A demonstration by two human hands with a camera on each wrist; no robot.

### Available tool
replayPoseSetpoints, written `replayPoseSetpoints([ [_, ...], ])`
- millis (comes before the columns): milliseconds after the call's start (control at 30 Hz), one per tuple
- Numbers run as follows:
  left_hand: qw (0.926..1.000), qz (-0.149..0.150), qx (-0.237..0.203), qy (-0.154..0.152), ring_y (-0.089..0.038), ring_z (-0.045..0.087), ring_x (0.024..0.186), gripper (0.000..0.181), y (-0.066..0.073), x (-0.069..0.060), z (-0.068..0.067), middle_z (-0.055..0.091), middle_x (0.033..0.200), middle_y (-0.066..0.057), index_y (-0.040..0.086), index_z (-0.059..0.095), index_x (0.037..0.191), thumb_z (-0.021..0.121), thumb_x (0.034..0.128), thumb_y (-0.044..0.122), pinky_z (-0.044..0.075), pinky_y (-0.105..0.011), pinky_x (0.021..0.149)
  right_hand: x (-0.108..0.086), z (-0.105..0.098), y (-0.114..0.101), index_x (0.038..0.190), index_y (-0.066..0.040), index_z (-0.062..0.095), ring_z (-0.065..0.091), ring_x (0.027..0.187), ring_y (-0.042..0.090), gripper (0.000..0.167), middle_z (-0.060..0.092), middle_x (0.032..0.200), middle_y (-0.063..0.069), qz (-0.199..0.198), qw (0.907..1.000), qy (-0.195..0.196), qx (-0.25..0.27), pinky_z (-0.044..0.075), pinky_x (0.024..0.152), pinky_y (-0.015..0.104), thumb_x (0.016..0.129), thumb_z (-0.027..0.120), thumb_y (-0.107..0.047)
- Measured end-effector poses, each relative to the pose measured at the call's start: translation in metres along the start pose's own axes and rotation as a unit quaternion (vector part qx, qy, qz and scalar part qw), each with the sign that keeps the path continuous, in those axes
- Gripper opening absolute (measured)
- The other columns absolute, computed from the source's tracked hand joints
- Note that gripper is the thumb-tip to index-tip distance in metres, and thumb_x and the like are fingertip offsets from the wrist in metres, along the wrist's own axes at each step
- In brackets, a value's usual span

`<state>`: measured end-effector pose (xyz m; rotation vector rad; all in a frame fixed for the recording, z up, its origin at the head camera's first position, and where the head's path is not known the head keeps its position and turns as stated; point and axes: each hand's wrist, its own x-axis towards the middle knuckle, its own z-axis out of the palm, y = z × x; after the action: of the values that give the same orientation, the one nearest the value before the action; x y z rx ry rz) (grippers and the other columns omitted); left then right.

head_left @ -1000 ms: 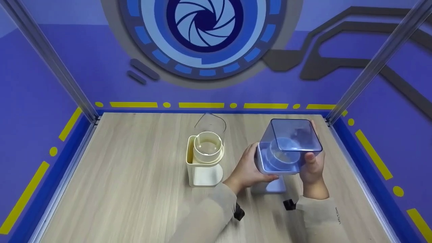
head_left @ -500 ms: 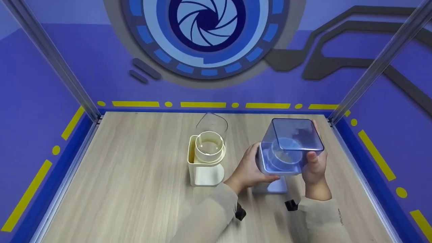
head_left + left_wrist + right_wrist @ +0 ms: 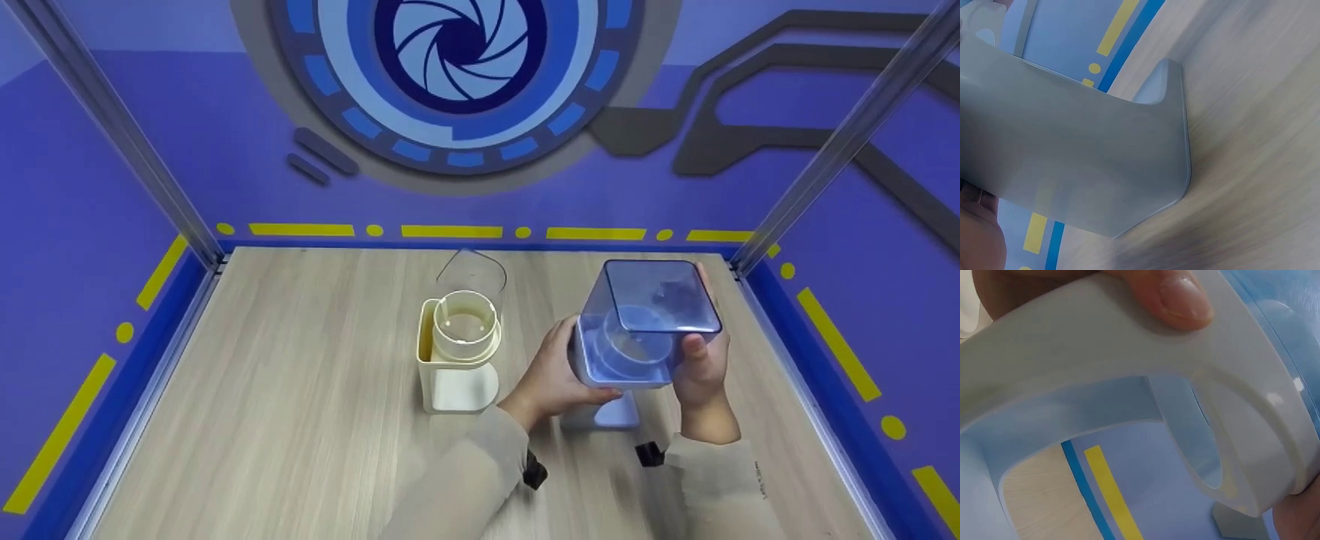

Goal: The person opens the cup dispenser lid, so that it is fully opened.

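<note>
A pale blue plastic dispenser (image 3: 616,415) with a clear square cover (image 3: 656,296) on top is tilted above the right part of the table. Through the cover a round collar shows. My left hand (image 3: 551,375) grips the body from the left, its thumb along the front edge. On the right side my right hand (image 3: 697,379) holds it where cover and body meet, thumb at the front corner. Its back and base (image 3: 1100,146) fill the left wrist view. An arched opening in the body (image 3: 1072,354) shows in the right wrist view.
Left of the hands stands a similar cream dispenser (image 3: 442,390) with a clear round cup (image 3: 465,337) on top. Behind it is a clear cover (image 3: 471,274). Blue panels and metal posts (image 3: 112,142) edge the wooden table (image 3: 300,375) at the back and sides.
The scene has shifted slightly right in the head view, the panels along with the table. Both hands keep their hold on the blue dispenser, and its tilt looks the same.
</note>
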<state>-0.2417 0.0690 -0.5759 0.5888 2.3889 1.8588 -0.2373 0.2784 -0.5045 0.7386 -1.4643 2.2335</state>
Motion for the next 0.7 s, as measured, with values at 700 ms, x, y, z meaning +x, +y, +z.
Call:
replayPoseSetpoints([
  [700, 0.9998, 0.01, -0.016, -0.005, -0.009, 0.053, 0.143, 0.119, -0.004, 0.001, 0.0, 0.057, 0.157, 0.005, 0.025, 0.048, 0.165, 0.111, 0.0643, 0.034, 0.043, -0.034, 0.133, 0.029, 0.015, -0.025, 0.168, -0.012, 0.05, 0.065, 0.129, 0.029, 0.078, 0.065, 0.145, 0.016, -0.033, 0.9974, 0.029, 0.057, 0.057, 0.112, 0.034, 0.096, 0.076, -0.029],
])
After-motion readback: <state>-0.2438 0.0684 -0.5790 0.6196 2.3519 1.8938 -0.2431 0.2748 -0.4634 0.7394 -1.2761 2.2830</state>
